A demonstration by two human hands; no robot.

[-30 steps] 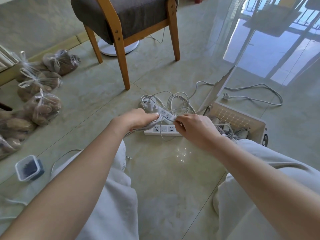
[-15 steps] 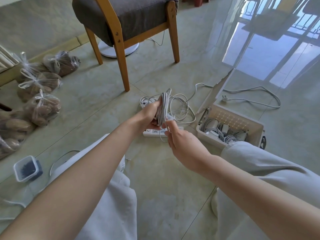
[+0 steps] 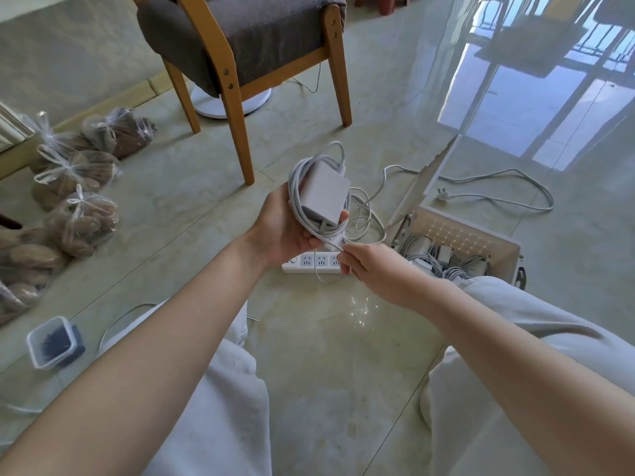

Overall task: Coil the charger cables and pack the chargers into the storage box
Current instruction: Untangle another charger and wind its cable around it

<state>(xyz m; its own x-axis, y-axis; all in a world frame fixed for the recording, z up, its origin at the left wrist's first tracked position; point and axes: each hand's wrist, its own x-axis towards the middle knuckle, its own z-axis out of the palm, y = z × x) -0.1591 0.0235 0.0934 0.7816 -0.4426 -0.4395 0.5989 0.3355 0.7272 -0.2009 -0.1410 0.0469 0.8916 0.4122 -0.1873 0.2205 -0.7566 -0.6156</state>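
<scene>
Left hand (image 3: 285, 228) is palm up, cupping 1 white charger (image 3: 323, 192), fingers curled round its lower edge. The cable (image 3: 295, 187) is looped in several turns round the brick. Right hand (image 3: 374, 269) sits just below and right of that grip, thumb and forefinger pinching the cable's loose tail.

Under the grip, on the floor: white power strip (image 3: 309, 262) and loose leads (image 3: 364, 214).

Right of the grip, by my right knee: storage box (image 3: 464, 235), lid (image 3: 422, 187) propped open, coiled chargers (image 3: 433, 255) inside.

Beyond the grip: wooden chair (image 3: 240, 39).

Far left: tied plastic bags (image 3: 82, 218) and 1 small clear container (image 3: 51, 341).
</scene>
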